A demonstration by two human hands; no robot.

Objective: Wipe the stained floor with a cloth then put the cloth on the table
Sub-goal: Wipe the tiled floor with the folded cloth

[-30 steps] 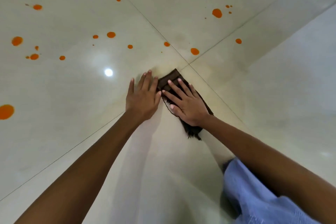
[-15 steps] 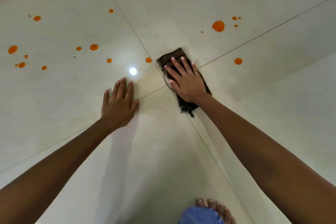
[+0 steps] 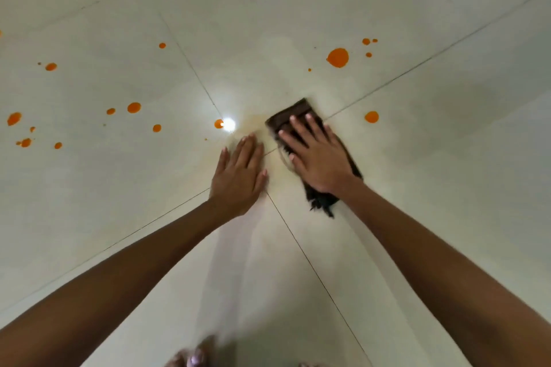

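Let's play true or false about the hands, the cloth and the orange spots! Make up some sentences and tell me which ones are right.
1. The right hand presses flat on the dark brown cloth. True.
2. The left hand grips the cloth too. False: it rests flat on the bare floor beside the cloth.
3. The floor is all clean. False: many orange spots dot it.
4. The cloth lies on the floor. True.
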